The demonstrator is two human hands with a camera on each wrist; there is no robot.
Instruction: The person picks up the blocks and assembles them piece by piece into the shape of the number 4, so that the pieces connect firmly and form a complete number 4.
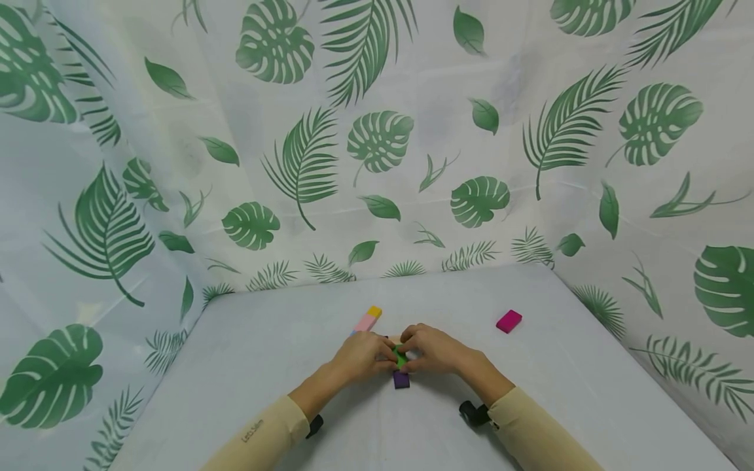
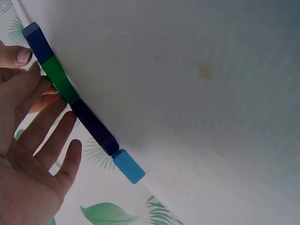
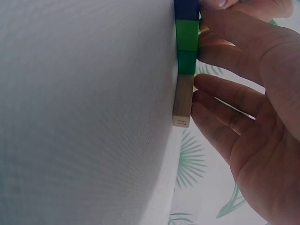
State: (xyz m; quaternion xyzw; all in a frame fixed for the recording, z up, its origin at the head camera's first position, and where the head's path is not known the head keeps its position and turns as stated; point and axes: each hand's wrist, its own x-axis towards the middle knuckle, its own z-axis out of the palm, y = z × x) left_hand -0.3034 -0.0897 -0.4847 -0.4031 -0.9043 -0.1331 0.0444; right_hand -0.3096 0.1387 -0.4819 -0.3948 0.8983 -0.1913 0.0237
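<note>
At the middle of the table, both hands meet around a green block (image 1: 400, 357). My left hand (image 1: 364, 356) has its fingertips against the left side of the blocks; in the left wrist view its fingers (image 2: 44, 124) are loosely extended beside the green and dark purple (image 2: 93, 125) blocks. From the right, my right hand (image 1: 437, 350) touches the same group. Its fingers (image 3: 229, 91) lie fairly straight along green, teal (image 3: 186, 62) and plain wooden (image 3: 183, 99) blocks. A dark blue block (image 2: 40, 44) adjoins the green one. The hands partly hide the group in the head view.
Beyond my left hand lies a row with a yellow block (image 1: 375, 311) and a pink block (image 1: 366, 323). A magenta block (image 1: 509, 321) sits apart at the right. Leaf-printed cloth (image 1: 424, 85) surrounds the white table (image 1: 271, 333). A light blue block (image 2: 129, 166) shows in the left wrist view.
</note>
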